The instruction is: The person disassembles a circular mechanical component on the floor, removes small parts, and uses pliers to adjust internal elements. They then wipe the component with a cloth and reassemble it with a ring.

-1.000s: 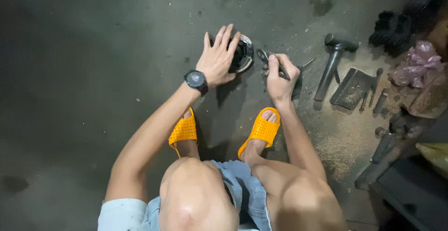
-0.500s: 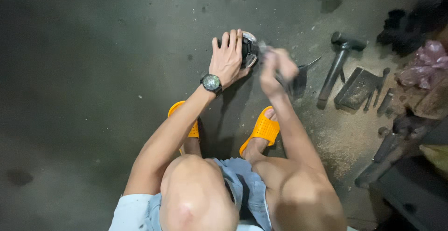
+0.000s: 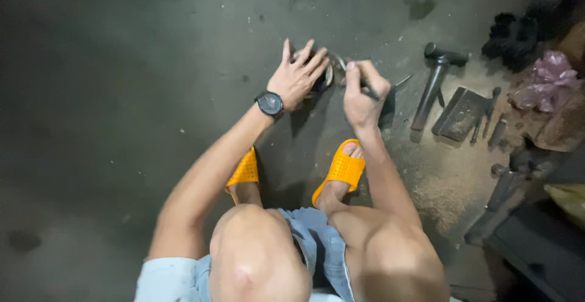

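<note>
I squat on a dark concrete floor in orange slippers. My left hand (image 3: 298, 75), with a black watch on its wrist, lies flat with fingers spread on a round metal part (image 3: 326, 69) on the floor. My right hand (image 3: 363, 93) is closed around a thin metal tool (image 3: 397, 83), whose tip points toward the round part's right edge. Most of the round part is hidden under my left palm.
A hammer (image 3: 434, 79) lies to the right, beside a flat dark metal block (image 3: 464, 113) and small rods. Farther right are a pink plastic bag (image 3: 541, 85), dark clutter and a black box edge (image 3: 536, 247). Pale dust (image 3: 442, 183) covers the floor near my right leg.
My right hand swung up blurred half a second ago and is back down by the round part. My left hand stayed on the part. The view shifted slightly.
</note>
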